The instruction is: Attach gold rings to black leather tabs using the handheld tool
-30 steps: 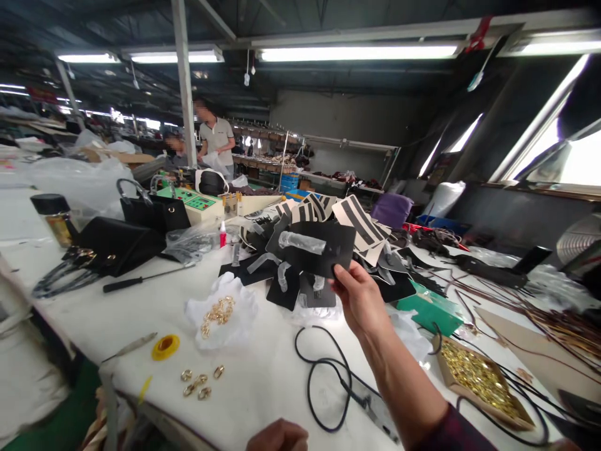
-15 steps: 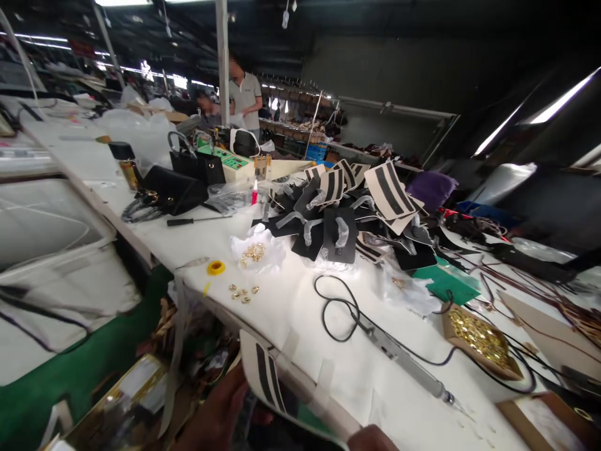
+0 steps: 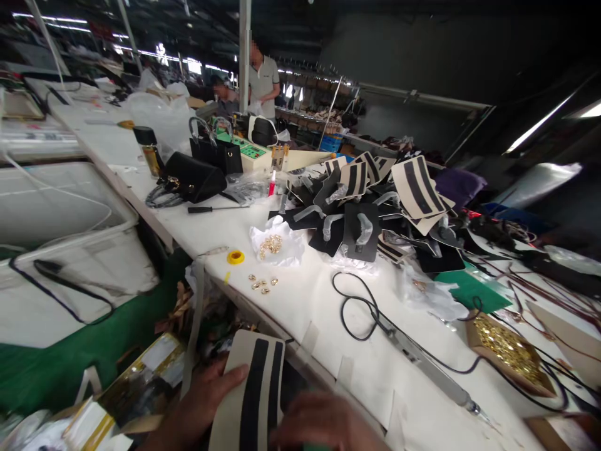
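My left hand (image 3: 206, 391) grips the left edge of a beige bag panel (image 3: 235, 401) with black stripes, its thumb lying on the striped face. The panel tilts in front of the table's near edge, and its lower end runs out of view. My right hand (image 3: 328, 419) is blurred by motion at the panel's lower right; whether it touches the panel I cannot tell. On the table beyond lie several small gold metal fittings (image 3: 263, 285) and a roll of yellow tape (image 3: 235, 257). More gold fittings (image 3: 271, 246) rest on crumpled white paper (image 3: 293, 247).
A pile of black and striped panels (image 3: 361, 225) covers the table's (image 3: 300, 300) middle. To the right are a corded electric screwdriver (image 3: 427, 369) and a box of gold pieces (image 3: 509, 354). Black handbags (image 3: 192, 181) and a long screwdriver (image 3: 201, 209) lie left. A person (image 3: 264, 81) stands far back.
The striped panel has turned so that more of its striped face shows. My right hand has come up and left to the panel's side. The camera view has shifted left.
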Motion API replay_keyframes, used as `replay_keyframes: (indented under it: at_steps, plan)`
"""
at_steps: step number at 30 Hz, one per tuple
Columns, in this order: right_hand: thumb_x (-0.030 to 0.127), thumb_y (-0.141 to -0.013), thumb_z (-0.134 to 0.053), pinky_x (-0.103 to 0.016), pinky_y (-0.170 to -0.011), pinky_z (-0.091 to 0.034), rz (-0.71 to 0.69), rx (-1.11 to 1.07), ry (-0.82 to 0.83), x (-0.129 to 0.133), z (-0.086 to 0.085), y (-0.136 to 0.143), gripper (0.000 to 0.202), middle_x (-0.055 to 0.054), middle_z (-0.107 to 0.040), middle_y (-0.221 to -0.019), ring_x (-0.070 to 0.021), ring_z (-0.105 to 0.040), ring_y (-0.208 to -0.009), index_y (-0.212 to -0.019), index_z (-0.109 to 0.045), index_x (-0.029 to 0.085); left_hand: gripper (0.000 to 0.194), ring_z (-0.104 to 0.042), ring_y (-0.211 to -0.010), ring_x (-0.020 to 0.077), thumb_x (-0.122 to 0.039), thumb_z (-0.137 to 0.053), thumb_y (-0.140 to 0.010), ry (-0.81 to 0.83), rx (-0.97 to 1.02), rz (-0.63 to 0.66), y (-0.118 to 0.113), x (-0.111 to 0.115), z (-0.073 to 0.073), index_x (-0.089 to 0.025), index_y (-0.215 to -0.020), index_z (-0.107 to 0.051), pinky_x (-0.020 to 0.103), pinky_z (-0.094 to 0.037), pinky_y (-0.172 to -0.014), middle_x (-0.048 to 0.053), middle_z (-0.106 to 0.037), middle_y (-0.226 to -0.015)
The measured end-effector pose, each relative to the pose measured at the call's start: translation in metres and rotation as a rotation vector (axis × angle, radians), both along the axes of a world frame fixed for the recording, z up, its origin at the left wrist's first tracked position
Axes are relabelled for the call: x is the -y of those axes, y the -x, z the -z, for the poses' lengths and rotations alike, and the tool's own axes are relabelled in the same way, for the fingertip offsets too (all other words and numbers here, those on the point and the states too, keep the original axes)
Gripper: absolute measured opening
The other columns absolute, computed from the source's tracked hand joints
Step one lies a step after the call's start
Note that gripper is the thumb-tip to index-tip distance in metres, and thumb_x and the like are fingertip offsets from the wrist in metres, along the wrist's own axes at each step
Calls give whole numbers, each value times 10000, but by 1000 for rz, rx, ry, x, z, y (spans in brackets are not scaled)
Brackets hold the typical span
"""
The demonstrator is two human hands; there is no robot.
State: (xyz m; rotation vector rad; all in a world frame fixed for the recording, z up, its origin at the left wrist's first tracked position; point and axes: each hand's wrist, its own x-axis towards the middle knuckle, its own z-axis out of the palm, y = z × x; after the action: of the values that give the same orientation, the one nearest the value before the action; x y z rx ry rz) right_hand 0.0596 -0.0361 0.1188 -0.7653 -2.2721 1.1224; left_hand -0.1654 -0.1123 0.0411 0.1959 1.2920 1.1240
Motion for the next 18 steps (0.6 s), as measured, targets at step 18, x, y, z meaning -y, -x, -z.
replay_keyframes:
  at_steps: [18]
  plan:
    - [289,-875,-693,-306,-800,-447,286,263,-25,-178,80,116,102,-37,-722,-933,-206,-640,-856,-835,-769,235,755,-795,-829,321,-532,-880,-711,-20,65,-112,6,-7,-14,-187,-1347,-663,380,-621,-714,110,-829,-990]
